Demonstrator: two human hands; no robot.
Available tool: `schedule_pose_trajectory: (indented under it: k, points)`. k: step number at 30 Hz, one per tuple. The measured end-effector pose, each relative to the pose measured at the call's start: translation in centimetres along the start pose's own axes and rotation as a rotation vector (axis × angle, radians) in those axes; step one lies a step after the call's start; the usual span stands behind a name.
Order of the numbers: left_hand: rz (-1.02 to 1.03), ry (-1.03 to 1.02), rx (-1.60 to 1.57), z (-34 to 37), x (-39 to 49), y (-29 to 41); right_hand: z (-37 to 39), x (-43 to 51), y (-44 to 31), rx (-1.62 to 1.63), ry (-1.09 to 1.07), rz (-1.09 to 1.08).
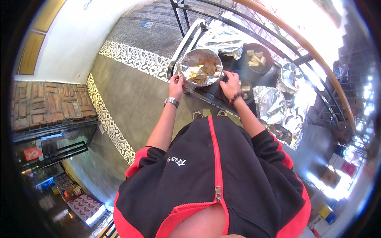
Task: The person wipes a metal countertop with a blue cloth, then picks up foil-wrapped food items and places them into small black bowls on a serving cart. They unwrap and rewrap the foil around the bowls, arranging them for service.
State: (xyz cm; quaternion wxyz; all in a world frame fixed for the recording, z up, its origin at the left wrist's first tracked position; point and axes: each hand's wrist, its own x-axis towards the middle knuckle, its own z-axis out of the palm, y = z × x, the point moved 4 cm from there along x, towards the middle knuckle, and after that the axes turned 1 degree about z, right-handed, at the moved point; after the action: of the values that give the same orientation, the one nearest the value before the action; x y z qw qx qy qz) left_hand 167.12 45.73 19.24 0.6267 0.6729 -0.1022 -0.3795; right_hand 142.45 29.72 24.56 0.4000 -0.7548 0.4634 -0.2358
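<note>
A round foil-lined pan (201, 67) with brown residue on its foil is held level between both hands, over the left end of a dark cart. My left hand (176, 84) pinches its left rim, thumb and fingers closed on the foil edge. At its lower right rim is my right hand (231, 84), fingers curled against the edge; the exact contact is partly hidden. Beyond the right hand, a dark round pan (256, 59) holds several pale blocks. Another dark pan (246, 89) with pale blocks lies partly behind the right hand and wrist.
Crumpled foil sheets (223, 40) lie at the cart's back; more foil (271, 104) and a foil-lined bowl (291, 76) are on the right. The cart's white handle (186, 41) stands at the left. A railing with a wooden handrail (312, 50) curves behind, beside steps (143, 20).
</note>
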Motion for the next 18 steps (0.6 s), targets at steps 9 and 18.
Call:
schedule_pose_trajectory:
  k: [9,18]
  points:
    - [0.015,0.127,-0.021,0.2,-0.5,0.5,-0.3,-1.3,-2.4,-0.205,-0.138,-0.055]
    - [0.060,0.121,0.153,-1.2,-1.4,-0.5,-9.2,-5.8,0.3,-0.087,0.115,-0.025]
